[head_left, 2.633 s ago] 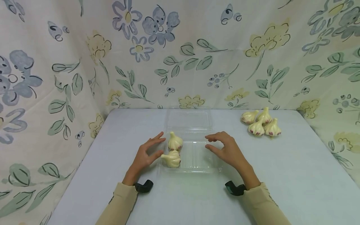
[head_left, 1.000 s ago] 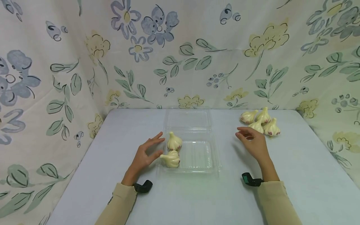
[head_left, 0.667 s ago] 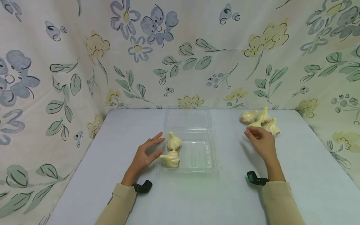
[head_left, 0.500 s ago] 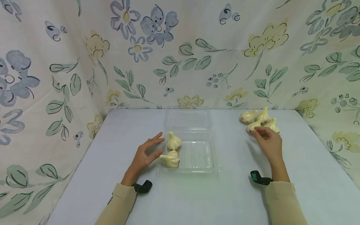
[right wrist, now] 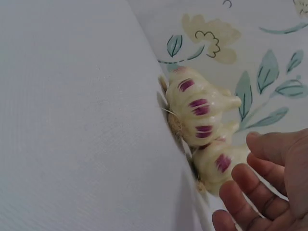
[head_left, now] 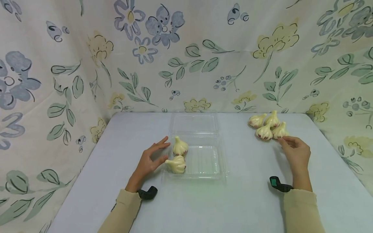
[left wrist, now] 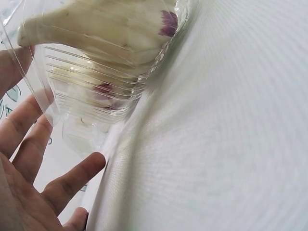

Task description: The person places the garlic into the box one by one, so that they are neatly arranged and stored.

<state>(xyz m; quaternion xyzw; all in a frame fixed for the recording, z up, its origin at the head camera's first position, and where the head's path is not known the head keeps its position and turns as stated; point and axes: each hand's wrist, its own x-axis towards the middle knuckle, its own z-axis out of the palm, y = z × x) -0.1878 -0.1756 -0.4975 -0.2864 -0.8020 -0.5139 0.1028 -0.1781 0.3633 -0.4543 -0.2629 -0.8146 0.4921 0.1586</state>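
Note:
A clear plastic clamshell container (head_left: 204, 161) lies on the table with its lid (head_left: 194, 124) folded back. Along its left side sit two garlic bulbs, one upright (head_left: 180, 147) and one tipped leftward (head_left: 176, 165). My left hand (head_left: 148, 160) stays at the container's left edge, fingers spread; in the left wrist view, fingertips (left wrist: 43, 98) show at the clear wall. At the back right, my right hand (head_left: 298, 152) is beside the front right garlic bulb (head_left: 279, 130) of a cluster. In the right wrist view, thumb and fingers are parted close to a bulb (right wrist: 219, 163).
The other garlic bulbs in the cluster are one at the front left (head_left: 264, 132) and two behind, left (head_left: 257, 121) and right (head_left: 272, 119). A white cloth covers the table (head_left: 198, 207). Behind it hangs a floral curtain (head_left: 204, 90).
My right hand has moved from the container's right side over to the garlic cluster, passing the front left bulb and stopping by the front right one. My left hand has stayed in place.

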